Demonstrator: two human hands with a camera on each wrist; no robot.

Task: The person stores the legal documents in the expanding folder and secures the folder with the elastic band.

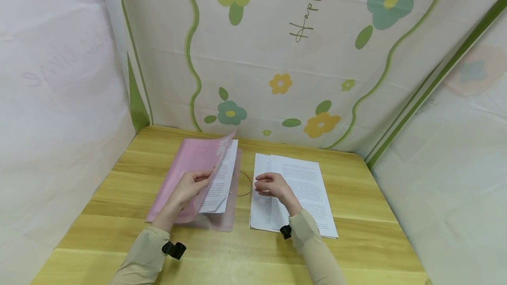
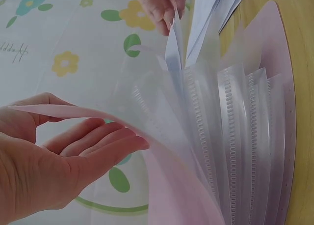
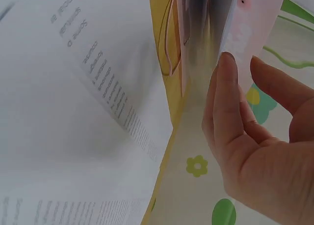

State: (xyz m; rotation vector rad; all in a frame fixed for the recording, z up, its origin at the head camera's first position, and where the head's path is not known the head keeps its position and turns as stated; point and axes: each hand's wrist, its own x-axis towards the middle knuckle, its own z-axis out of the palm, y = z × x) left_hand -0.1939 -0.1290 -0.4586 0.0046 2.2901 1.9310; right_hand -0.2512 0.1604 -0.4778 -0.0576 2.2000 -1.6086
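A pink folder (image 1: 194, 157) lies at the left of the table, its front cover partly lifted. My left hand (image 1: 190, 190) holds that cover near its right edge, with the fingers bent around it. Under the cover, printed sheets (image 1: 219, 187) show inside. Clear plastic pockets (image 2: 235, 141) with slotted edges fan out in the left wrist view. My right hand (image 1: 277, 188) hovers by the left side of a stack of printed papers (image 1: 305, 188), fingers loosely bent. In the right wrist view, its thumb and fingers stand apart with nothing between them.
A thin elastic cord (image 1: 251, 184) loops out from the folder's right edge toward the paper stack. The wooden table (image 1: 253, 258) is bounded by a flower-printed cloth (image 1: 253, 56) at the back and pale cloth walls on both sides.
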